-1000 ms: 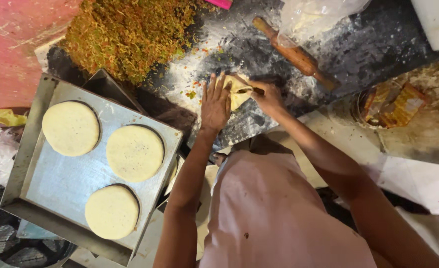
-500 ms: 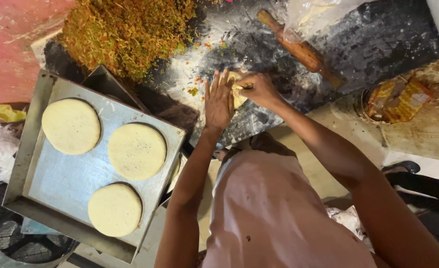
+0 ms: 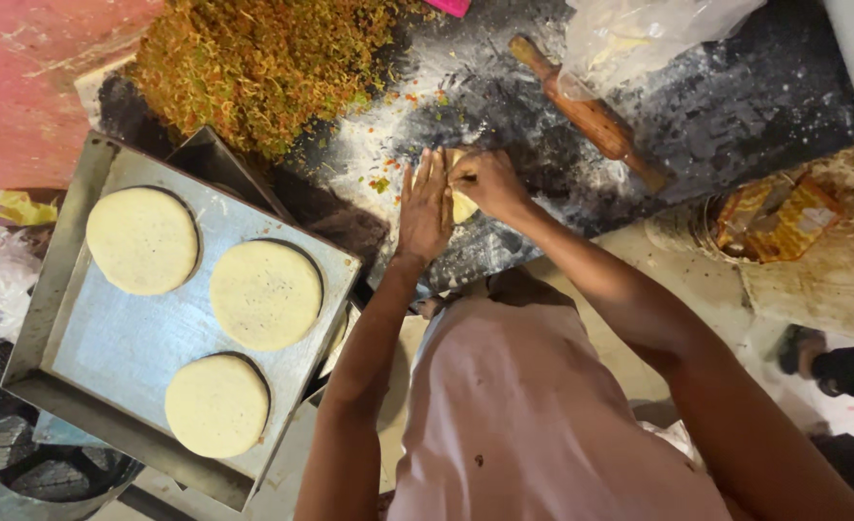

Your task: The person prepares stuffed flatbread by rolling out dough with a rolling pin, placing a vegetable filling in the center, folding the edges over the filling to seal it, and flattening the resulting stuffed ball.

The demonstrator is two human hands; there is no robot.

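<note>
Between your flat, open left hand [image 3: 425, 205] and your pinching right hand [image 3: 486, 181], the dough piece [image 3: 462, 205] sits braced on the floured worktop [image 3: 735, 106], tray [image 3: 147, 347] off left.

Food-prep kitchen, floured worktop [image 3: 735, 106], rolling pin [image 3: 589, 114], dough tray [image 3: 108, 338]

There is only one view, from a camera on the person's head, so no second view shares anything with it. It looks almost straight down over the chest in a pale shirt [image 3: 542, 425] to the dark floured worktop [image 3: 735, 106]. The worktop fills the upper part of the picture and lies near, at arm's reach. Left of the worktop, the view takes in a metal tray [image 3: 147, 357]. Below the worktop, at the right edge, it reaches the floor.
</note>
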